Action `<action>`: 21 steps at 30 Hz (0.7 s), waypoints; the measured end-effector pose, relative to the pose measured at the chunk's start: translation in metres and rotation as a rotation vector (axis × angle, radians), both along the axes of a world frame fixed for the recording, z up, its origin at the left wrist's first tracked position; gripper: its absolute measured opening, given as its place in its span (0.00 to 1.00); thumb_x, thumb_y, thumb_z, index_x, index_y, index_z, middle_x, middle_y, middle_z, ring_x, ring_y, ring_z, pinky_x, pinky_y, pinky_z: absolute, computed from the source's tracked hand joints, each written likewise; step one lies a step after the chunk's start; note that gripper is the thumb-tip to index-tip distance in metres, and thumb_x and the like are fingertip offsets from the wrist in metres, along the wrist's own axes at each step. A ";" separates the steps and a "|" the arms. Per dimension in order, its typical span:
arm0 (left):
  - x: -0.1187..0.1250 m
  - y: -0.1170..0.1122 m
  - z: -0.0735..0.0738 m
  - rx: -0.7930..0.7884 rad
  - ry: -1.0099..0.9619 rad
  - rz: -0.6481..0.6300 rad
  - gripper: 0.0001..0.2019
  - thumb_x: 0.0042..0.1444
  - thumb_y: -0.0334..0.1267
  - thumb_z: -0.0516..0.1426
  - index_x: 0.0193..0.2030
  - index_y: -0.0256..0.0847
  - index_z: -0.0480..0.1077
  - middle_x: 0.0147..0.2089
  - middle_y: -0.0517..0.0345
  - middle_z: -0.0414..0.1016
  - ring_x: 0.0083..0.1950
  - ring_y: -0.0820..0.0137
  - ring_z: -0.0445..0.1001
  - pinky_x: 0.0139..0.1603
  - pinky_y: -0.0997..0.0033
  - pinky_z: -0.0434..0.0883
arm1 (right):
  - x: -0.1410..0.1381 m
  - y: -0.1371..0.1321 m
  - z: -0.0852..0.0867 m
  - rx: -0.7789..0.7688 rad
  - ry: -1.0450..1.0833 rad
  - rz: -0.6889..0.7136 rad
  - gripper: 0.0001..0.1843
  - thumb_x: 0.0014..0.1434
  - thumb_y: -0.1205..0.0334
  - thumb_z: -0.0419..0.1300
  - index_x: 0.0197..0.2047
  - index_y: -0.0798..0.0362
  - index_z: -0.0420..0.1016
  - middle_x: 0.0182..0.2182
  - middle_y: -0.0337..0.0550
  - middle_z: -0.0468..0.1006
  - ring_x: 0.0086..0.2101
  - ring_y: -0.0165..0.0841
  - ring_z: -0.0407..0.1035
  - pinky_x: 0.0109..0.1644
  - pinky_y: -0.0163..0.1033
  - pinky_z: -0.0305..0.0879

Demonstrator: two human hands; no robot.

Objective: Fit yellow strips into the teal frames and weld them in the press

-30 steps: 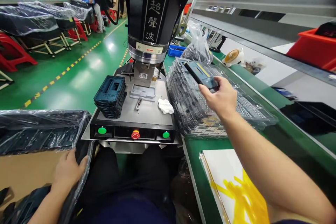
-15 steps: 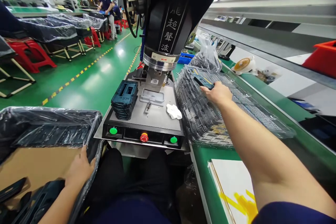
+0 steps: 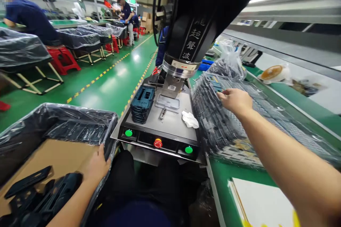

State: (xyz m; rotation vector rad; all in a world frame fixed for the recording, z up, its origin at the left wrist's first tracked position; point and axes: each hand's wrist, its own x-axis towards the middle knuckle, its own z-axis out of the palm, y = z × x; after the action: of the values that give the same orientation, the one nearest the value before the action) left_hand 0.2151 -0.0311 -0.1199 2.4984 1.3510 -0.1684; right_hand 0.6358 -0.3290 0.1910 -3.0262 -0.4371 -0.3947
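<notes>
Head view: the right hand (image 3: 236, 101) has curled fingers at the near end of a dark panel (image 3: 215, 82), grip unclear; it slants up-left from them atop the tray stack (image 3: 222, 124), right of centre. Farther off, lower left, the left hand (image 3: 96, 167) has fingers parted.

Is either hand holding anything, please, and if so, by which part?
The right hand is at the near end of a dark panel on clear trays; the left hand rests on the lined bin's edge. Whether either grips cannot be told.
</notes>
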 end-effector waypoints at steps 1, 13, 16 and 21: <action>0.000 0.000 -0.002 0.004 -0.002 0.002 0.35 0.63 0.47 0.45 0.73 0.35 0.38 0.55 0.34 0.66 0.52 0.48 0.72 0.48 0.52 0.67 | -0.011 0.011 0.001 0.009 -0.017 0.071 0.19 0.66 0.52 0.56 0.47 0.56 0.80 0.40 0.56 0.80 0.40 0.42 0.72 0.37 0.41 0.59; 0.005 -0.007 0.013 -0.032 -0.068 0.057 0.39 0.59 0.40 0.53 0.73 0.38 0.39 0.56 0.37 0.66 0.53 0.51 0.71 0.50 0.58 0.65 | -0.152 0.134 -0.045 -0.040 -0.227 1.194 0.15 0.64 0.63 0.57 0.53 0.55 0.72 0.56 0.48 0.71 0.42 0.39 0.74 0.41 0.40 0.71; 0.005 -0.009 0.019 -0.071 -0.101 0.080 0.40 0.57 0.38 0.55 0.74 0.41 0.40 0.57 0.38 0.66 0.55 0.52 0.70 0.52 0.59 0.64 | -0.150 0.150 -0.059 -0.042 -0.279 1.212 0.13 0.64 0.64 0.55 0.51 0.54 0.73 0.54 0.47 0.73 0.38 0.39 0.75 0.35 0.40 0.71; 0.005 -0.007 0.016 -0.059 -0.148 0.100 0.42 0.56 0.39 0.57 0.74 0.41 0.42 0.57 0.38 0.65 0.58 0.52 0.68 0.55 0.60 0.63 | -0.131 0.158 -0.073 0.069 -0.369 1.358 0.15 0.65 0.65 0.47 0.46 0.51 0.75 0.43 0.48 0.78 0.31 0.40 0.75 0.29 0.42 0.70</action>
State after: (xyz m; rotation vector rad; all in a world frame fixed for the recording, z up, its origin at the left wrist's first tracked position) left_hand 0.2203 -0.0378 -0.1037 2.3387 1.3855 -0.0011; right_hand 0.5043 -0.1708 0.1182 -1.8712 -2.1217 -0.7350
